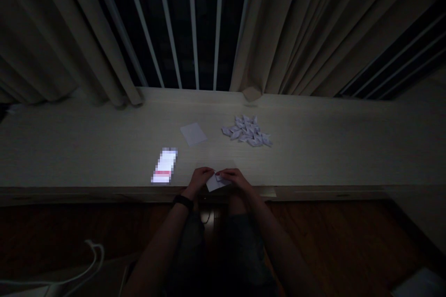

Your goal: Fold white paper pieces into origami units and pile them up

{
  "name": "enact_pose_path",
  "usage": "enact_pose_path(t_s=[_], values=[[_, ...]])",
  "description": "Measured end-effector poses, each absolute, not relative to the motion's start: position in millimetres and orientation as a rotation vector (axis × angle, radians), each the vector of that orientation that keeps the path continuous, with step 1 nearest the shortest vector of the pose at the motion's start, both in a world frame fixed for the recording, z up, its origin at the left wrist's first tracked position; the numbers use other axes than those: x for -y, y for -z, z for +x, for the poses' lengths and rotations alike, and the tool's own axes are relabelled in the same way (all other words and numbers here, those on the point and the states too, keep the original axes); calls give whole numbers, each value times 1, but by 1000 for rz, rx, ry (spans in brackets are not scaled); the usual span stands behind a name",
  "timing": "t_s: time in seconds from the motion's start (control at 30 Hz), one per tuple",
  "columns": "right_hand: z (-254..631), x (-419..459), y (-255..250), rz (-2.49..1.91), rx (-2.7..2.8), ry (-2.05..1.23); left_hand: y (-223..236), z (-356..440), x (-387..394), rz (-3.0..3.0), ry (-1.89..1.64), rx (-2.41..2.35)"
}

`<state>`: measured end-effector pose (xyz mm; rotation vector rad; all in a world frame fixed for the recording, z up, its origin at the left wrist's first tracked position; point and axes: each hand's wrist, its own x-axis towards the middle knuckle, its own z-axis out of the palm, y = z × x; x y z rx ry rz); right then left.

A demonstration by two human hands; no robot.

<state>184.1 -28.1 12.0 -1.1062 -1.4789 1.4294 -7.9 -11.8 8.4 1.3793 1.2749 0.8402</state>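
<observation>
Both hands meet at the front edge of a pale wooden counter [104, 148]. Between them is a partly folded sheet of white paper [215, 184]. My left hand [201, 178] pinches its upper left edge. My right hand [234, 177] is closed on the paper's upper right side, fingertips close to the left ones. The fold under the fingers is too dark and small to make out. Further back and to the right lies a pile of small folded paper pieces [245, 131]. A flat square paper sheet [193, 134] rests behind my left hand.
A lit phone with a blurred screen [165, 165] lies left of my hands. Curtains [289, 28] and a barred dark window [184, 23] stand behind the counter. A white cable [94, 260] curves at the lower left, above the wooden floor [331, 241].
</observation>
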Motion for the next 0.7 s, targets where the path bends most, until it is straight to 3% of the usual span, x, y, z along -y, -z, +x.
enact_pose_path(t_s=[0.7], values=[[176, 26, 0, -1299, 1432, -1300, 3, -5, 10, 1516, -822, -1373]])
